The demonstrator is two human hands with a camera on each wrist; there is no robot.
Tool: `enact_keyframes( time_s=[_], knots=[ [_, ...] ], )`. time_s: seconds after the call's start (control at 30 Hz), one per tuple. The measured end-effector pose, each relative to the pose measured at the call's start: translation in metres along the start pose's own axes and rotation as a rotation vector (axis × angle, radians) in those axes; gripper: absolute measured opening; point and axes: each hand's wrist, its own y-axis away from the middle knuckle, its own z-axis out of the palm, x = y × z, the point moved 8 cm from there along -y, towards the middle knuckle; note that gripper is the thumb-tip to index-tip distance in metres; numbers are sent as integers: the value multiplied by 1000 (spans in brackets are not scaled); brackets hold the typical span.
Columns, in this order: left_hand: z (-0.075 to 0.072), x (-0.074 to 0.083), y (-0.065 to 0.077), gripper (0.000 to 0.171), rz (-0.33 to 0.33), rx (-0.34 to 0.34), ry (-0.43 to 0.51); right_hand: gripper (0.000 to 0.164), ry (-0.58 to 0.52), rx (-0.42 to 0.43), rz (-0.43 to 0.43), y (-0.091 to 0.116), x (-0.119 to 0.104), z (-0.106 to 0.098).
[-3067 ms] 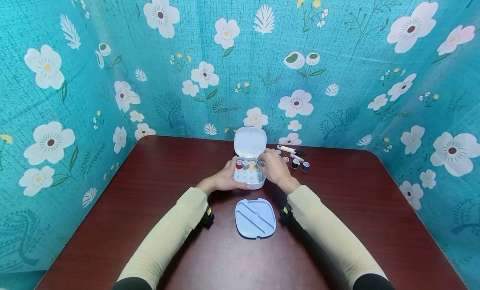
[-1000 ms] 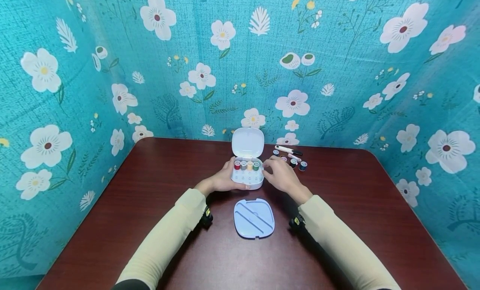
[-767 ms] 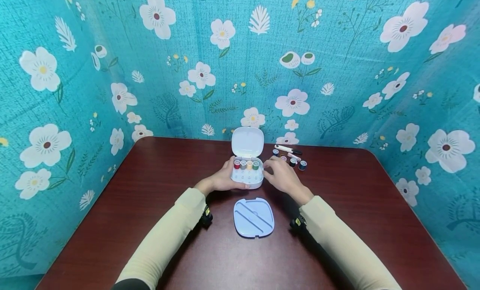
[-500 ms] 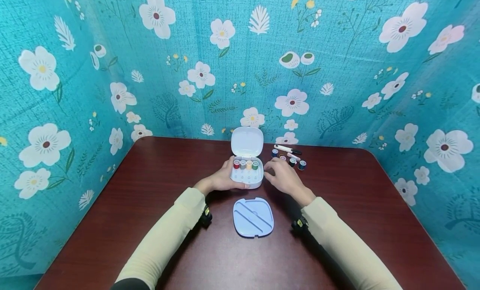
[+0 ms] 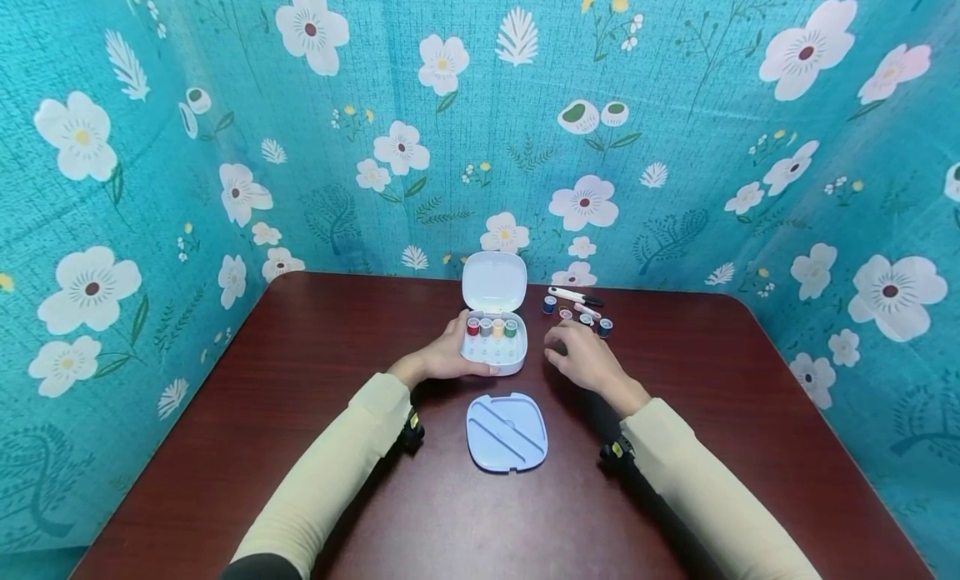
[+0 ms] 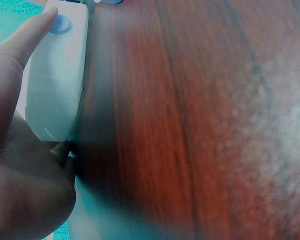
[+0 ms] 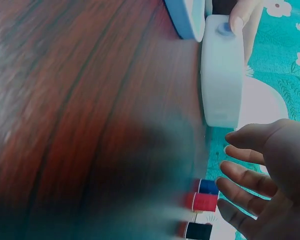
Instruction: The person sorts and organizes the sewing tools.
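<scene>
A white sewing box (image 5: 517,365) stands with its lid (image 5: 495,282) raised. Along its back row sit red (image 5: 473,327), grey (image 5: 486,327), yellow (image 5: 498,328) and green thread spools (image 5: 511,328); small pegs show in front of them. My left hand (image 5: 447,357) grips the box's left side, thumb (image 6: 32,35) along the front by the round button (image 6: 60,24). To the right of the box, my right hand (image 5: 588,359) hovers with nothing in it, its fingers (image 7: 245,172) apart and loosely bent. In the right wrist view, a red spool (image 7: 204,202) stands close to the fingertips.
Behind my right hand lie several more spools, among them a blue one (image 5: 550,305) and a dark one (image 5: 605,328). A white-and-black slim tool (image 5: 576,297) lies past them. Nearer me is a light blue tray (image 5: 507,434) with diagonal ridges. Flowered cloth (image 5: 337,147) backs the table.
My right hand was at the green spool in the back row, let go of it, and has drawn away to the right of the box. The left hand keeps its grip.
</scene>
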Motion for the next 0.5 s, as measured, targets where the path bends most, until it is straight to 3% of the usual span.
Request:
enact_keyframes(
  time_s=[0.5],
  knots=[
    [1, 0, 0, 130, 2, -3, -8, 22, -2, 1, 100, 16, 32, -12]
  ],
)
